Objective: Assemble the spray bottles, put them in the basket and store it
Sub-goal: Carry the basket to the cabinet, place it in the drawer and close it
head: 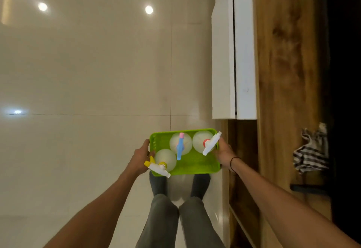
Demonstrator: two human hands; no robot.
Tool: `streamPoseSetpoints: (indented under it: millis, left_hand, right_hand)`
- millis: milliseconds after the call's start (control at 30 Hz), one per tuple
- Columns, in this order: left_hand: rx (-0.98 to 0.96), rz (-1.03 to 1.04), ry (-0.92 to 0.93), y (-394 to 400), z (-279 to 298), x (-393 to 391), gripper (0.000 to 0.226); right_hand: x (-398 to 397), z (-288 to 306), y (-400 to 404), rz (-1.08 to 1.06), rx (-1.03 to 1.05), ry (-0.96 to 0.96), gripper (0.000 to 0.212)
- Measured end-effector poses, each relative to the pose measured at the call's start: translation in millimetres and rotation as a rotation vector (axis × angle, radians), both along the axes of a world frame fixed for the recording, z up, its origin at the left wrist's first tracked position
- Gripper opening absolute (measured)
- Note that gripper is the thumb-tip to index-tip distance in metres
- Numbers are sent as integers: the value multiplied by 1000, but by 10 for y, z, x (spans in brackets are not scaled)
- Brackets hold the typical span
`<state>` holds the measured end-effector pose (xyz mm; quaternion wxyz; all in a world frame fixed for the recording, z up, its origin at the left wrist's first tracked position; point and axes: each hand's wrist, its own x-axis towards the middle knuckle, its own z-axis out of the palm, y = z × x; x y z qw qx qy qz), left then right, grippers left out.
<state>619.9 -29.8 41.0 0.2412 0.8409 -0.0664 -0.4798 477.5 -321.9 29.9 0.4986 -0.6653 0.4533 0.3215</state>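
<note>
A: Where's the basket (197,166)?

B: Green plastic basket is held up w/ both hands, over the glossy tiled floor (88,81), just above the person's feet. Left hand (139,159) is wrapped on the left short wall, thumb seen up by the rim, rest of fingers hidden under/behind the wall. Right hand (224,153) is clamped on the right short wall; fingers mostly covered by the basket & a sprayer, so spread or pressed together can't be told.

A: Bottles?

B: 3 clear round bottles are stood upright inside, all w/ trigger heads fitted. Yellow-trigger bottle (165,160) is at the near-left corner, its white nozzle stuck out past the rim beside the left hand. Blue-trigger bottle (180,143), pink tip, is at the far side, mid. Bottle w/ red collar (201,140) & white head is at the far-right corner, head leaned over the right rim. The two far bottles are set just beside each other.

A: Surroundings?

B: Wooden cabinet (289,52) is seen to the right, w/ a white panel (224,52) on its front. Striped cloth (310,154) is laid on the wood, well apart from the basket. Black band (232,162) is worn on the right wrist.
</note>
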Motion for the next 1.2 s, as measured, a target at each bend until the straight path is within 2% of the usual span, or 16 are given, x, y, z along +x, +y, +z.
streamPoseSetpoints:
  millis: [167,367,533,633,800,1000,1200]
  left_hand:
    - [-29,36,-46,-56,-1121,115,40]
    - [-56,66,-49,-146,-2000,134,43]
    - [-55,103,-18,-106,-2465,50,42]
    - [-59,134,-2,-72,-2611,15,46]
    - [-94,265,83,-11,-2703,40,64]
    - [17,237,102,80,-2516,98,62]
    - [-4,281,39,-124,-1912,395,51]
  right_hand:
    - [77,-1149,9,-65,1,-57,67]
    - [76,-2099,-68,-71,-53,-76,63]
    - [56,-2637,-59,-31,-106,-51,50]
    - [54,-2848,-42,-15,-119,-50,54]
    - [7,-2981,-93,-16,-108,-42,57]
    - [-63,-2751,-149,-119,-49,-19,59]
    - [27,-2020,-184,-383,-283,-65,55]
